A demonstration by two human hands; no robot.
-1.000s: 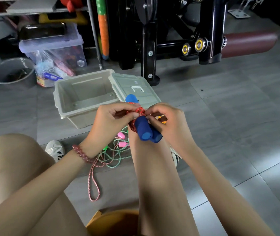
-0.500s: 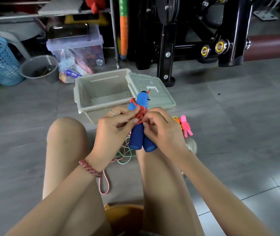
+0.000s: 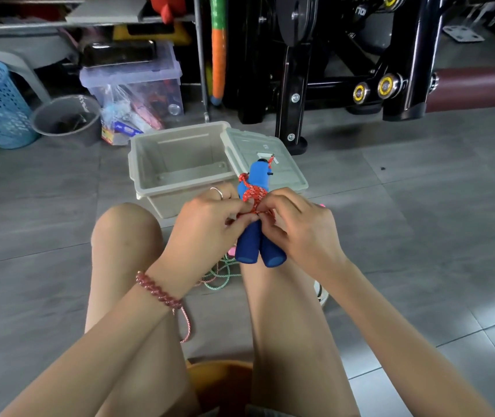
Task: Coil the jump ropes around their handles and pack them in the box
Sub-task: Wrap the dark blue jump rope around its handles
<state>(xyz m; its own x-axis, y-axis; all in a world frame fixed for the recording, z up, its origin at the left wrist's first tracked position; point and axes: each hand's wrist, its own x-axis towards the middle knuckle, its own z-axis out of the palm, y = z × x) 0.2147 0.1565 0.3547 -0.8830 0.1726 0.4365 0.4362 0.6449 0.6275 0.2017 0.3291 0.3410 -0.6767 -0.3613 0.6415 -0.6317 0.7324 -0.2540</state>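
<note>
Two grips: left hand (image 3: 210, 218) and right hand (image 3: 297, 230) are both closed, fingertips pinching the red rope (image 3: 253, 194) wound round the blue handles (image 3: 252, 248).
Where it is: handles side by side, held above the knees, just in front of the box (image 3: 150, 188), whose lid (image 3: 288, 176) lies beside it.
Feel: foam handles look light, soft and grippy; the cord is thin, limp and likely to spring loose.
Best hold: around the wrapped middle, trapping the loose end.
Beyond: a green rope (image 3: 219, 275) lies on the floor between the legs.
</note>
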